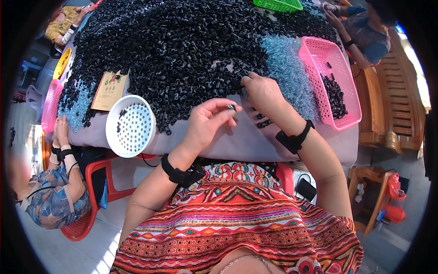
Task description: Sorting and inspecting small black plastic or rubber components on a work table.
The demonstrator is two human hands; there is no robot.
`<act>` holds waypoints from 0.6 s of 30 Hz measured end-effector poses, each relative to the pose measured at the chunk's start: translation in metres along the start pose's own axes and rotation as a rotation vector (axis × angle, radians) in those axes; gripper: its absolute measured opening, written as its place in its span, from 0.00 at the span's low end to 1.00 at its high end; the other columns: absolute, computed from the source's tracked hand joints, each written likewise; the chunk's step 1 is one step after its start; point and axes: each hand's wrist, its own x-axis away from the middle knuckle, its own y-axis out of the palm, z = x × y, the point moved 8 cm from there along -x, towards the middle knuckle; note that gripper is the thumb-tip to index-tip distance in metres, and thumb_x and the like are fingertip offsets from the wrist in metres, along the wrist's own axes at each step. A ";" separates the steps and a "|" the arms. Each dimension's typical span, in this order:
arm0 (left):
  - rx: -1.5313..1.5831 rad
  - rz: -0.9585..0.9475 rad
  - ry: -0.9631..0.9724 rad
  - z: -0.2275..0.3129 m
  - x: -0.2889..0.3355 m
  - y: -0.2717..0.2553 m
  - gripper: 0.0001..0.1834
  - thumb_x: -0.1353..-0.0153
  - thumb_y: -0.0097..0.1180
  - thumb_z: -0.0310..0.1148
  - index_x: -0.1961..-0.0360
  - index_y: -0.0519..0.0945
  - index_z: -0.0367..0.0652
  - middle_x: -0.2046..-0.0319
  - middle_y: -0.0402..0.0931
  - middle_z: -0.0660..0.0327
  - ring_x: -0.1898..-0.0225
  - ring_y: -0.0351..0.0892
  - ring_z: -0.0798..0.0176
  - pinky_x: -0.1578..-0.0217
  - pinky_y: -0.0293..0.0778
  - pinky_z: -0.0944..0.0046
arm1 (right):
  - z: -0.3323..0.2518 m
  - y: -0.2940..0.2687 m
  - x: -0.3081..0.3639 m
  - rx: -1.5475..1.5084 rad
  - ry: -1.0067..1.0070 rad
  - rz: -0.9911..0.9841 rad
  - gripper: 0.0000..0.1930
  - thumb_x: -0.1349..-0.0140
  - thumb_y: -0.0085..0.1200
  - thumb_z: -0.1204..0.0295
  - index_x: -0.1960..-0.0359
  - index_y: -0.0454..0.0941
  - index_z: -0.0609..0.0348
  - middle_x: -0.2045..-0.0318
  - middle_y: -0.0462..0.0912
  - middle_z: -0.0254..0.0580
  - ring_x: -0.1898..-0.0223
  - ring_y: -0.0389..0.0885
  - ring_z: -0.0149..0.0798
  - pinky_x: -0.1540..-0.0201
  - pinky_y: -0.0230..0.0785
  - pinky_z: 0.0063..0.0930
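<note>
My left hand [206, 122] pinches a small black plastic piece [232, 107] between thumb and fingertips, above the near edge of the table. My right hand [264, 94] is to its right, at the border of a wide heap of black plastic pieces [182, 50]. Its fingers are curled together, and whatever they hold is hidden. Several loose black pieces [263, 121] lie on the cloth just below that hand. Beyond the right wrist spreads a pile of small clear bluish pieces [288, 68].
A white perforated bowl [152, 119] stands left, beside a tan booklet [101, 93]. On the right is a pink basket [312, 75] with black pieces inside; a green basket [279, 5] is at the back. Other people sit around the table; a red chair [93, 182] is left.
</note>
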 end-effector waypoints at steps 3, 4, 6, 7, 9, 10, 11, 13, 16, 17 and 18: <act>-0.034 0.025 0.020 0.001 -0.001 -0.004 0.11 0.34 0.53 0.21 0.52 0.79 0.35 0.56 0.82 0.54 0.67 0.79 0.71 0.61 0.80 0.69 | 0.005 -0.002 0.002 -0.036 0.058 -0.048 0.12 0.50 0.56 0.78 0.62 0.79 0.58 0.64 0.79 0.46 0.64 0.83 0.52 0.61 0.76 0.42; -0.040 -0.004 -0.001 0.000 0.001 -0.002 0.10 0.34 0.53 0.22 0.52 0.79 0.35 0.57 0.82 0.55 0.67 0.79 0.72 0.61 0.79 0.70 | 0.007 -0.007 0.004 -0.129 0.055 -0.011 0.12 0.51 0.56 0.79 0.62 0.80 0.60 0.64 0.79 0.46 0.65 0.83 0.50 0.62 0.76 0.40; -0.049 0.011 -0.014 -0.003 0.001 -0.003 0.10 0.34 0.54 0.23 0.52 0.79 0.35 0.57 0.82 0.55 0.67 0.79 0.72 0.61 0.79 0.70 | 0.011 -0.019 0.010 -0.223 0.052 0.029 0.13 0.51 0.56 0.79 0.61 0.80 0.61 0.65 0.80 0.46 0.66 0.83 0.48 0.62 0.76 0.38; -0.056 0.028 -0.029 -0.007 0.001 -0.005 0.10 0.34 0.54 0.23 0.53 0.79 0.35 0.58 0.83 0.56 0.67 0.79 0.72 0.62 0.79 0.70 | 0.012 -0.026 0.015 -0.436 0.066 0.032 0.15 0.53 0.55 0.81 0.60 0.81 0.61 0.65 0.81 0.46 0.67 0.83 0.46 0.63 0.76 0.35; -0.062 0.022 -0.037 -0.012 0.001 -0.006 0.10 0.34 0.54 0.24 0.52 0.79 0.35 0.58 0.83 0.57 0.67 0.79 0.72 0.62 0.78 0.71 | 0.005 -0.038 0.024 -0.652 0.082 0.034 0.17 0.54 0.54 0.83 0.59 0.81 0.61 0.65 0.82 0.46 0.68 0.83 0.44 0.64 0.75 0.33; -0.067 0.013 -0.044 -0.014 0.000 -0.006 0.10 0.34 0.54 0.24 0.52 0.79 0.36 0.59 0.83 0.58 0.67 0.78 0.73 0.63 0.78 0.71 | -0.001 -0.041 0.028 -0.774 0.099 0.028 0.17 0.54 0.53 0.84 0.60 0.82 0.62 0.66 0.83 0.46 0.68 0.82 0.42 0.64 0.75 0.31; -0.067 0.013 -0.047 -0.015 0.000 -0.004 0.10 0.34 0.54 0.24 0.52 0.79 0.36 0.59 0.83 0.58 0.67 0.78 0.73 0.63 0.78 0.71 | -0.005 -0.043 0.032 -0.896 0.117 0.023 0.17 0.54 0.52 0.85 0.60 0.82 0.63 0.67 0.83 0.46 0.69 0.82 0.40 0.64 0.74 0.29; -0.119 0.008 -0.082 -0.015 0.000 0.001 0.10 0.34 0.55 0.24 0.52 0.79 0.37 0.60 0.83 0.60 0.67 0.78 0.73 0.63 0.77 0.72 | -0.011 -0.051 0.037 -0.879 0.064 0.034 0.18 0.55 0.52 0.86 0.59 0.82 0.63 0.67 0.83 0.46 0.69 0.81 0.38 0.65 0.73 0.28; -0.114 0.011 -0.075 -0.011 -0.002 0.003 0.10 0.34 0.55 0.24 0.53 0.79 0.37 0.62 0.83 0.61 0.67 0.78 0.74 0.63 0.77 0.72 | -0.016 -0.058 0.039 -0.858 0.060 0.017 0.19 0.55 0.53 0.86 0.58 0.81 0.63 0.66 0.83 0.45 0.68 0.82 0.39 0.64 0.74 0.29; -0.116 0.011 -0.075 -0.012 -0.002 0.003 0.10 0.34 0.55 0.24 0.53 0.79 0.37 0.62 0.83 0.61 0.67 0.78 0.74 0.63 0.77 0.72 | -0.020 -0.063 0.039 -0.838 0.018 0.051 0.19 0.55 0.53 0.87 0.58 0.81 0.63 0.66 0.82 0.46 0.67 0.83 0.41 0.64 0.74 0.30; -0.114 -0.014 -0.063 -0.013 -0.002 0.005 0.09 0.34 0.56 0.25 0.53 0.79 0.37 0.63 0.83 0.62 0.67 0.78 0.75 0.64 0.76 0.73 | -0.023 -0.068 0.040 -0.816 -0.024 0.085 0.19 0.55 0.53 0.87 0.59 0.80 0.63 0.66 0.82 0.46 0.67 0.83 0.43 0.64 0.75 0.31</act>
